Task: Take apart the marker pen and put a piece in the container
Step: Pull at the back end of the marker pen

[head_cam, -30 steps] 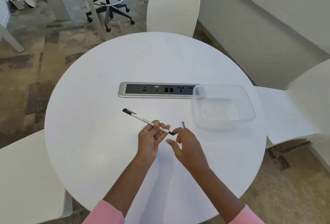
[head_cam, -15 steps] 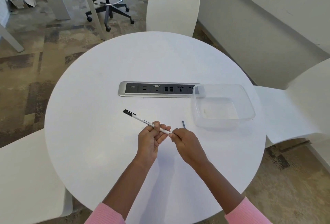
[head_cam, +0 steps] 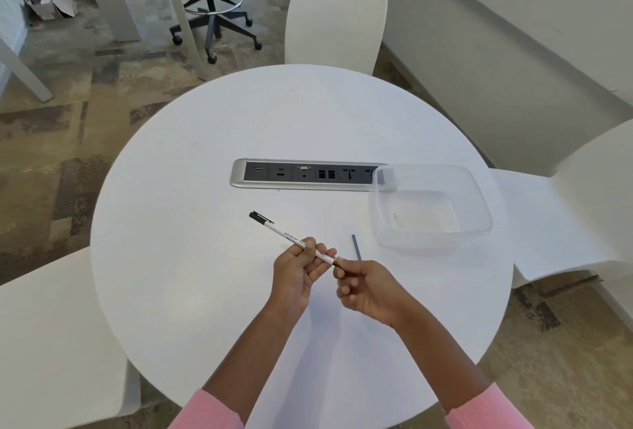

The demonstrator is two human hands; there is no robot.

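My left hand [head_cam: 299,271] grips the white marker pen [head_cam: 284,233] around its barrel, the black cap end pointing up and to the left. My right hand [head_cam: 366,286] pinches the dark end piece [head_cam: 339,263] at the pen's near end, right next to the barrel. A thin grey-blue rod [head_cam: 356,246] lies on the round white table [head_cam: 205,291] just beyond my right hand. The clear plastic container [head_cam: 479,199] stands to the right with nothing in it.
A silver socket strip [head_cam: 294,174] is set into the table's middle, partly under the container's left corner. White chairs stand at the far side [head_cam: 337,21], at the right [head_cam: 582,209] and at the near left [head_cam: 51,343]. A wheeled stool [head_cam: 212,7] is on the carpet behind.
My right hand went from open fingers beside the pen's end to a closed pinch on its dark end piece. The left hand and pen stayed nearly still.
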